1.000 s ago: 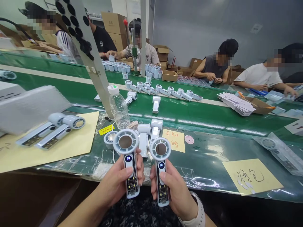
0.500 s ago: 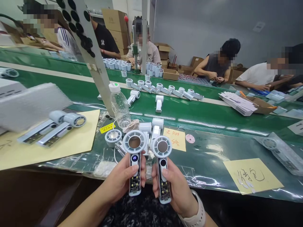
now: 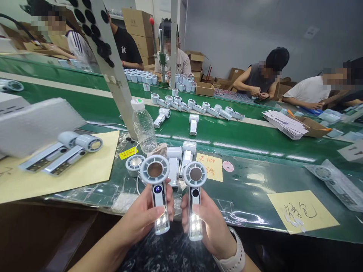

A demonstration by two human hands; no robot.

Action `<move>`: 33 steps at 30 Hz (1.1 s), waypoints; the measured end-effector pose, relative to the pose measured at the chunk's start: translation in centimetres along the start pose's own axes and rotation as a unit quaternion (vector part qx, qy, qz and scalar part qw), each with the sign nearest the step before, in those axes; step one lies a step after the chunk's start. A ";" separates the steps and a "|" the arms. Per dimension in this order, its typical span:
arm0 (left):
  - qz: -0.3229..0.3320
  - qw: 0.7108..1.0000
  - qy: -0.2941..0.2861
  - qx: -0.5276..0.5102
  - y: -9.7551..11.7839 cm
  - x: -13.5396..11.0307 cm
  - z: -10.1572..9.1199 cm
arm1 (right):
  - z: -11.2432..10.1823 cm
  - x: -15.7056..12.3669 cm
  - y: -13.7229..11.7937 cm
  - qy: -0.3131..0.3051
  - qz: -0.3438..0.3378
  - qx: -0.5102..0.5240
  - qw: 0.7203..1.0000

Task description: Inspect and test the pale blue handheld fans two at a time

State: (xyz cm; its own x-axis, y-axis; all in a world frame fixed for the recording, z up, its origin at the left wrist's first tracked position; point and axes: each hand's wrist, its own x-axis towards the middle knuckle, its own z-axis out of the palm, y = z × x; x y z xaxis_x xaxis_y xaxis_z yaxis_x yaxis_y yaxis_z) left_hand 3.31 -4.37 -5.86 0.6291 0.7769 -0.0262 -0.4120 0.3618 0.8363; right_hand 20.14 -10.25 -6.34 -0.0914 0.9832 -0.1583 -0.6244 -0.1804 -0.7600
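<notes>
My left hand point(image 3: 144, 219) is wrapped round the handle of a white handheld fan point(image 3: 157, 185), held upright; its small display shows 20 and lights glow at the handle's lower end. My right hand point(image 3: 211, 223) grips a second white handheld fan point(image 3: 195, 189) the same way, its display dark and its lower handle lit bright. Both fan heads face me, side by side above the near table edge. Just beyond them several more fans point(image 3: 176, 160) lie in a cluster.
A water bottle point(image 3: 143, 126) stands beside a slanted metal post point(image 3: 113, 71). Two fans point(image 3: 64, 153) lie on yellow paper at left. Yellow notes point(image 3: 302, 211) lie at right. A green belt point(image 3: 255, 138) carries more fans; several people sit across it.
Lights have come on at the lower end of both handles. The right fan's display, lit one second ago, is now dark. Both hands stay almost in place.
</notes>
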 end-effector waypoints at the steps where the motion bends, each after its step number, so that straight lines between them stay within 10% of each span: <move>1: 0.000 1.000 -0.002 0.015 -0.1 0.0 -0.1 | 0.0 0.0 0.0 -0.004 0.001 0.002 1.000; 15: -0.076 0.983 0.099 0.136 0.7 -0.1 1.6 | 0.2 -0.4 -1.4 0.047 -0.010 0.111 0.993; 33: -0.064 0.993 0.040 0.092 0.5 -0.2 1.2 | 1.2 -0.8 -2.0 0.030 0.015 0.107 0.994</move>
State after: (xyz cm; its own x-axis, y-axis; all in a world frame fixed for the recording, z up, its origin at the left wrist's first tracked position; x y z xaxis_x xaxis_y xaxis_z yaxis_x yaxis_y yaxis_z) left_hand 3.80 -4.94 -4.75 0.6107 0.7722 -0.1757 -0.1997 0.3648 0.9094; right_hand 20.52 -10.59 -3.90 -0.0689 0.9728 -0.2213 -0.7739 -0.1921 -0.6034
